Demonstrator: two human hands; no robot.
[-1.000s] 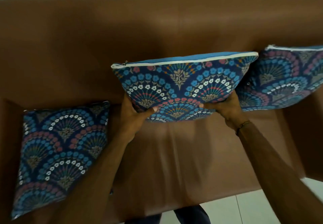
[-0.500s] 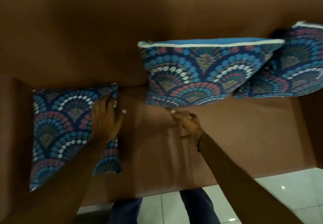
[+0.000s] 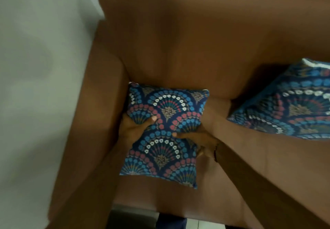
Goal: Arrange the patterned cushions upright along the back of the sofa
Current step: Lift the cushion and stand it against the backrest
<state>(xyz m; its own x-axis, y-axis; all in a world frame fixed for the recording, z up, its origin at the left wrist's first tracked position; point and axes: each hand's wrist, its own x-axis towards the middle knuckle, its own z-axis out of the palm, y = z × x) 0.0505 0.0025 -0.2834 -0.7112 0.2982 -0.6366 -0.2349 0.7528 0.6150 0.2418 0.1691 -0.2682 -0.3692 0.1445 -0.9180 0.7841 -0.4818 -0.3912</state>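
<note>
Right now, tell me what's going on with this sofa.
A person is tidying patterned cushions on a brown sofa. Both hands have a grip on one cushion at the sofa's left end, beside the armrest: the left hand pinches its left edge, the right hand its right edge. That cushion is not yet set upright against the back. A second cushion already leans against the backrest further right.

Pale wall (image 3: 35, 85) at left, strip of tiled floor (image 3: 205, 224) below
</note>
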